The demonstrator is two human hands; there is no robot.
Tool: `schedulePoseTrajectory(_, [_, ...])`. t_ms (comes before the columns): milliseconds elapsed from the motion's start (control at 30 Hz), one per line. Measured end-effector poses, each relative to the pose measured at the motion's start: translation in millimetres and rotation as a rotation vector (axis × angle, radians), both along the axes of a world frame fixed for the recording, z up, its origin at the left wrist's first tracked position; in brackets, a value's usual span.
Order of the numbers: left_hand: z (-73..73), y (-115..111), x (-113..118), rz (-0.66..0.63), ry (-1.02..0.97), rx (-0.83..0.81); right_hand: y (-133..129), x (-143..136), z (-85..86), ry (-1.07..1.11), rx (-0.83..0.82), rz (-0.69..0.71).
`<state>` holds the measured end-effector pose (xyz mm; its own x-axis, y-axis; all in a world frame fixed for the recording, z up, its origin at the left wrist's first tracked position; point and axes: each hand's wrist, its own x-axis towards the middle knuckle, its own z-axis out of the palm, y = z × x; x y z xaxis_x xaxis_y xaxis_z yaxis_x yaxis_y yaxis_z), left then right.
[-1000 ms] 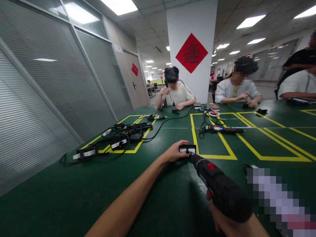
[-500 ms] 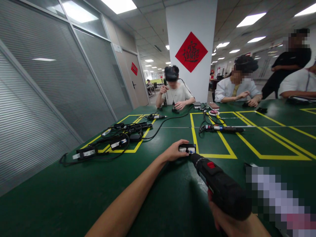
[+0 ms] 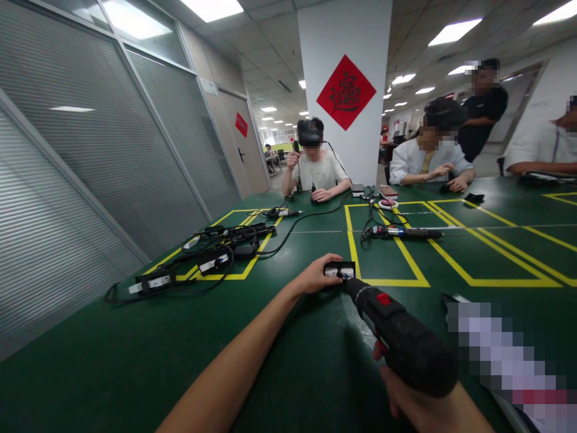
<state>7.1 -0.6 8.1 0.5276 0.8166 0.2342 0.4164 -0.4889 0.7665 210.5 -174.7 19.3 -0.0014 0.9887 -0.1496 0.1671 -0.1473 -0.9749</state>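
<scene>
1. A long table [image 3: 112, 361] with a dark green top carries everything; yellow tape lines [image 3: 408, 258] mark out rectangular bays on it.
2. On the left, a tangle of black cables with black-and-white power adapters [image 3: 202, 258] lies across one yellow-lined bay.
3. A small black-and-white rectangular block [image 3: 339, 269] sits just beside the near corner of the middle bay.
4. Inside that bay, farther off, a slim black and silver electric screwdriver [image 3: 401, 233] lies on its side with its cord looped behind it.
5. At the far edge lie a round white and pink dish [image 3: 388, 204], a flat dark phone-like slab [image 3: 389, 192] and a small black piece [image 3: 475, 197].
</scene>
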Motion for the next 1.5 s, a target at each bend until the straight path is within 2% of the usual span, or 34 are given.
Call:
schedulePoseTrajectory(267, [6.1,-3.7,-0.3,0.011,0.025,-0.017,-11.0,0.1,-25.1,-0.149,0.106,0.037])
schedulePoseTrajectory(400, [9.7,-6.8,-0.3,0.006,0.034,-0.017,-7.1,-1.6,-31.3,-0.208,0.066,0.008])
schedulePoseTrajectory(700, [10.1,-8.3,0.7,0.013,0.028,-0.016,-5.1,-5.9,-4.9,-0.03,-0.077,-0.017])
schedulePoseTrajectory(933, [5.6,-7.5,0.8,0.016,0.032,-0.03,-8.9,-4.8,-3.9,-0.029,-0.077,-0.002])
schedulePoseTrajectory(1200, [8.7,-11.1,2.6,0.056,0.034,-0.035,-18.8,-1.3,16.3,-0.005,-0.031,0.042])
schedulePoseTrajectory(1367, [7.3,-11.8,2.0,0.049,0.042,-0.024,-21.4,0.1,14.5,-0.069,-0.036,0.051])
schedulePoseTrajectory(1500, [5.4,-12.1,2.3,0.064,0.038,-0.007,-22.4,2.5,10.4,-0.015,-0.02,0.08])
